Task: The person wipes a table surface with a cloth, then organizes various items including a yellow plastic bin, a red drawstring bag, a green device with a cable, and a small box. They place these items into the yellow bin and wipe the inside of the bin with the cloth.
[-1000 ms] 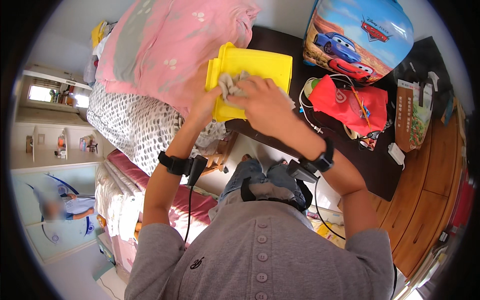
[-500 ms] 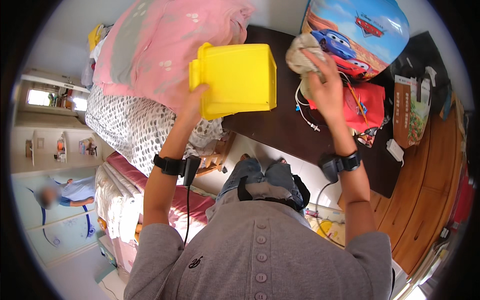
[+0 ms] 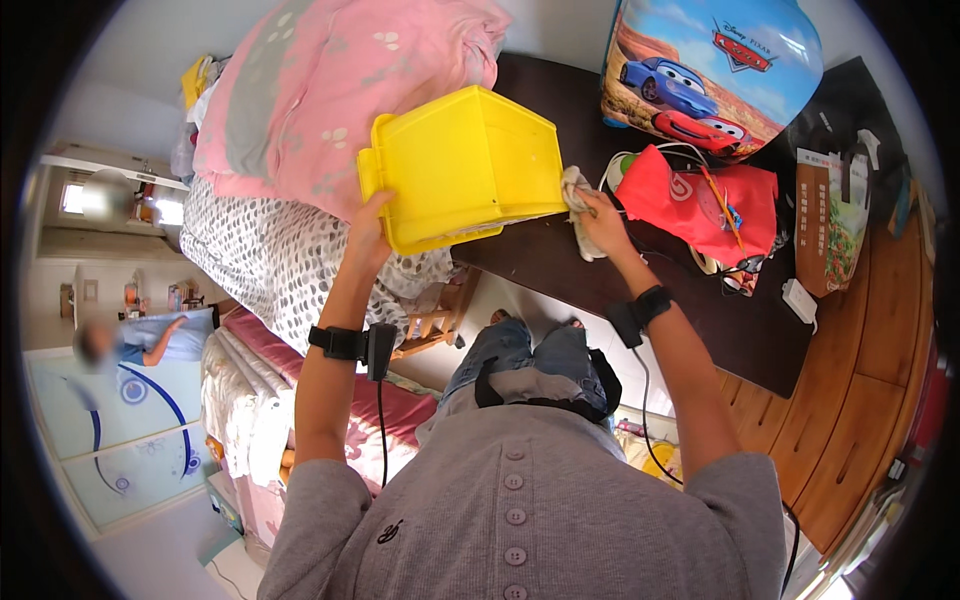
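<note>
A yellow plastic bin (image 3: 450, 170) is held up over the near left edge of the dark table. My left hand (image 3: 370, 232) is closed on its rim at the left side; the fingers behind the rim are hidden. At the bin's right lower corner, my right hand (image 3: 604, 228) grips a crumpled pale cloth (image 3: 577, 190). The cloth is against or very near the bin's base edge; exact contact cannot be told.
The dark table (image 3: 690, 305) carries a red bag (image 3: 690, 200), white cables and a blue case with cartoon cars (image 3: 700, 85). A brown paper bag (image 3: 822, 215) stands right of it. Pink bedding (image 3: 300, 120) is piled at left. Another person (image 3: 150, 340) is at far left.
My right hand has brought the cloth left and down, from near the blue case to the bin's right corner. The bin has turned, showing more of its base.
</note>
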{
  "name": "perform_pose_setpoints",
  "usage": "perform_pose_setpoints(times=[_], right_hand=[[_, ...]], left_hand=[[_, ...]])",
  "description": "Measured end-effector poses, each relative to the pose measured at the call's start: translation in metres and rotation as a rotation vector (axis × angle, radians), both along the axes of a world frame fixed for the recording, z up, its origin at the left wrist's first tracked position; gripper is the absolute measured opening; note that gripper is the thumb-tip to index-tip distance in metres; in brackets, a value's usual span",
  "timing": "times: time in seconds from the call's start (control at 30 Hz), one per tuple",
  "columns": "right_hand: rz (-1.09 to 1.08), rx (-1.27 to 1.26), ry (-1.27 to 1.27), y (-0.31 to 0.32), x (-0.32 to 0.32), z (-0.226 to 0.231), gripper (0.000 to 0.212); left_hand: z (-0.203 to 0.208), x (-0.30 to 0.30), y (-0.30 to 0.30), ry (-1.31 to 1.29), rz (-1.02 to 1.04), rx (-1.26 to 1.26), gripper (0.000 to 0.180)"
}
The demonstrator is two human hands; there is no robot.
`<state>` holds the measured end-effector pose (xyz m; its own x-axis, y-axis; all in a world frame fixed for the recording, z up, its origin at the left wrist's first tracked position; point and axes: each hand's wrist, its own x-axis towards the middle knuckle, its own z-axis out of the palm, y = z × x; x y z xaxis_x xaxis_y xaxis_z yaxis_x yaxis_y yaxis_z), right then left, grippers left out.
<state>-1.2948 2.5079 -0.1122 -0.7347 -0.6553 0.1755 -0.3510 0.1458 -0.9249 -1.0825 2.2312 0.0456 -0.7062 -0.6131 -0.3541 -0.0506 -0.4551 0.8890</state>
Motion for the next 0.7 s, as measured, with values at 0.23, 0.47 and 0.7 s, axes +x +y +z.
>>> perform_pose_setpoints(times=[0.23,0.47,0.7], right_hand=[[0.117,-0.386,0.048,-0.045,0.018,0.168,0.052],[0.096,-0.263,0.215,-0.087,0.01,0.146,0.048],[-0.015,0.01,0.018,-0.077,-0.032,0.061,0.04]], left_hand=[[-0.002,0.009,0.002,-0.012,0.011,0.0,0.042],[0.001,0.01,0.009,-0.027,0.041,0.021,0.04],[0.004,0.007,0.02,0.015,0.077,0.054,0.039]])
